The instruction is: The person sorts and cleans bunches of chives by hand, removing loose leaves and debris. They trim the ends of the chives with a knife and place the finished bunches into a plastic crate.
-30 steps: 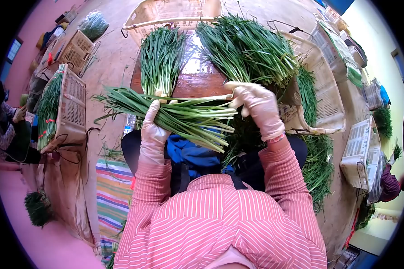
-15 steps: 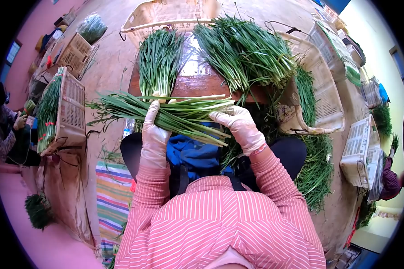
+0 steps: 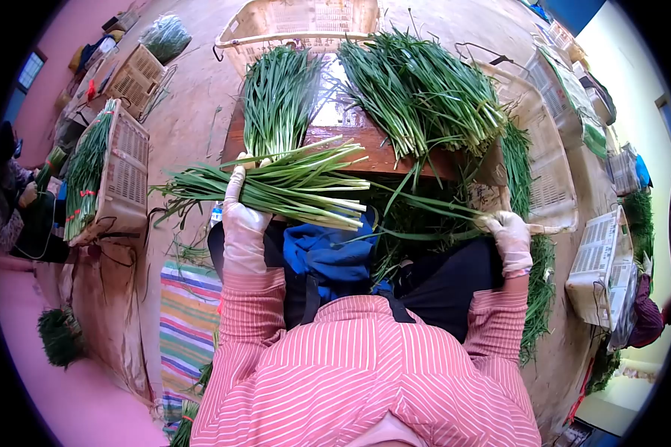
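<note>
My left hand (image 3: 244, 223), in a pale glove, is wrapped round a bundle of long green stalks (image 3: 298, 190) lying sideways above my lap, white ends to the right. Out to the right, my right hand (image 3: 508, 235), also gloved, is closed on a few thin green stalks (image 3: 432, 205) stretching left from its fingers. Beyond the bundle, a wooden board (image 3: 343, 141) bears one pile of greens (image 3: 279, 104) at left and a larger pile (image 3: 432, 97) at right.
A crate (image 3: 298, 46) stands behind the board and another (image 3: 548, 175) to its right. Tied greens fill a crate (image 3: 127, 160) at left, near another person (image 3: 15, 201). A striped mat (image 3: 190, 320) lies lower left; a person's sleeve (image 3: 645, 316) shows at right.
My right hand has moved right, away from the bundle, pulling a few stalks with it. My left hand still holds the bundle. The view has shifted slightly.
</note>
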A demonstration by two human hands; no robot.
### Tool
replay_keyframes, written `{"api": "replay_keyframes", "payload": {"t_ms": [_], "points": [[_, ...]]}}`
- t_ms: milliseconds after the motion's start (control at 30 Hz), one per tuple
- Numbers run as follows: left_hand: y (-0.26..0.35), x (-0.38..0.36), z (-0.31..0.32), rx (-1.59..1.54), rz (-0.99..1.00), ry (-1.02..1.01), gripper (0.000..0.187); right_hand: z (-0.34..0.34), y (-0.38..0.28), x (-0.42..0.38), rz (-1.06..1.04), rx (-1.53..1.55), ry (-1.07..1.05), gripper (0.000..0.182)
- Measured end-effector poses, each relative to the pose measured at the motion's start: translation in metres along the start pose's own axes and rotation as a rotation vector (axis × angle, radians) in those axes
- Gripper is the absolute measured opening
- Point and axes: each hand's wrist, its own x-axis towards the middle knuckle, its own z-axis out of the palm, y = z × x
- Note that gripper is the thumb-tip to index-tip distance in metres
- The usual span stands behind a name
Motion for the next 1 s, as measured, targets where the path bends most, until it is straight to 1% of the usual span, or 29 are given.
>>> {"api": "replay_keyframes", "payload": {"t_ms": [33, 67, 100, 133, 167, 200, 267, 300, 333, 367, 433, 500, 533, 567, 633, 667, 700, 767, 800, 833, 900, 933, 967, 1000], "points": [[0.0, -0.001, 0.0, 0.0, -0.001, -0.001, 0.027, 0.006, 0.003, 0.0, 0.001, 0.001, 0.001, 0.033], [-0.002, -0.001, 0.002, 0.01, 0.001, -0.021, 0.027, 0.018, 0.009, 0.0, -0.136, -0.152, 0.291, 0.036], [-0.004, -0.001, 0.004, 0.019, 0.003, -0.041, 0.027, 0.018, -0.002, -0.008, -0.272, -0.307, 0.582, 0.04], [-0.007, -0.002, 0.006, 0.02, -0.002, -0.043, 0.027, 0.013, -0.017, -0.008, -0.358, -0.083, 0.437, 0.043], [-0.01, -0.003, 0.008, 0.044, 0.017, -0.017, 0.027, 0.023, -0.026, -0.003, -0.517, 0.143, 0.47, 0.043], [-0.013, -0.003, 0.011, 0.07, 0.035, 0.006, 0.027, 0.023, -0.048, -0.007, -0.605, 0.384, 0.367, 0.042], [-0.017, -0.005, 0.016, 0.067, 0.003, -0.016, 0.027, 0.012, -0.1, -0.029, -0.556, 0.771, 0.073, 0.048], [-0.019, -0.007, 0.017, 0.061, -0.022, -0.031, 0.027, 0.018, -0.108, -0.018, -0.634, 0.884, -0.02, 0.054], [-0.019, -0.007, 0.017, 0.029, -0.049, -0.018, 0.028, 0.021, -0.123, -0.018, -0.611, 1.097, -0.2, 0.059], [-0.021, -0.008, 0.018, 0.032, -0.052, -0.02, 0.028, 0.015, -0.135, -0.023, -0.553, 1.138, -0.355, 0.062], [-0.025, -0.012, 0.019, 0.063, -0.063, -0.04, 0.028, 0.022, -0.153, -0.025, -0.621, 1.209, -0.427, 0.057], [-0.027, -0.016, 0.021, 0.038, -0.092, -0.023, 0.028, 0.03, -0.158, -0.021, -0.593, 1.259, -0.529, 0.049], [-0.029, -0.017, 0.021, 0.045, -0.094, -0.045, 0.028, 0.036, -0.161, -0.02, -0.615, 1.278, -0.47, 0.038], [-0.029, -0.017, 0.021, 0.052, -0.096, -0.066, 0.029, 0.035, -0.16, -0.023, -0.615, 1.278, -0.47, 0.038], [-0.026, -0.013, 0.016, 0.039, -0.09, -0.052, 0.029, 0.031, -0.156, -0.029, -0.534, 1.303, -0.374, 0.031], [-0.023, -0.012, 0.014, 0.041, -0.072, -0.034, 0.029, 0.026, -0.148, -0.026, -0.498, 1.233, -0.327, 0.029], [-0.021, -0.011, 0.013, 0.042, -0.054, -0.015, 0.029, 0.023, -0.139, -0.023, -0.477, 1.213, -0.232, 0.028], [-0.017, -0.011, 0.013, 0.038, -0.051, 0.006, 0.03, 0.019, -0.122, -0.011, -0.445, 1.258, -0.117, 0.026], [-0.017, -0.011, 0.013, 0.051, -0.047, -0.016, 0.031, 0.018, -0.117, -0.008, -0.453, 1.246, -0.088, 0.024], [-0.017, -0.011, 0.012, 0.065, -0.044, -0.038, 0.031, 0.017, -0.112, -0.007, -0.49, 1.222, -0.09, 0.026], [-0.021, -0.01, 0.012, 0.065, -0.061, -0.064, 0.032, 0.015, -0.132, -0.02, -0.689, 0.851, 0.127, 0.031], [-0.024, -0.01, 0.013, 0.083, -0.068, -0.099, 0.032, 0.012, -0.142, -0.029, -0.689, 0.921, 0.011, 0.035], [-0.028, -0.011, 0.015, 0.099, -0.073, -0.133, 0.033, 0.01, -0.151, -0.035, -0.711, 0.874, 0.014, 0.033], [-0.031, -0.011, 0.018, 0.07, -0.074, -0.118, 0.033, 0.015, -0.154, -0.033, -0.728, 0.94, -0.047, 0.03]]}}
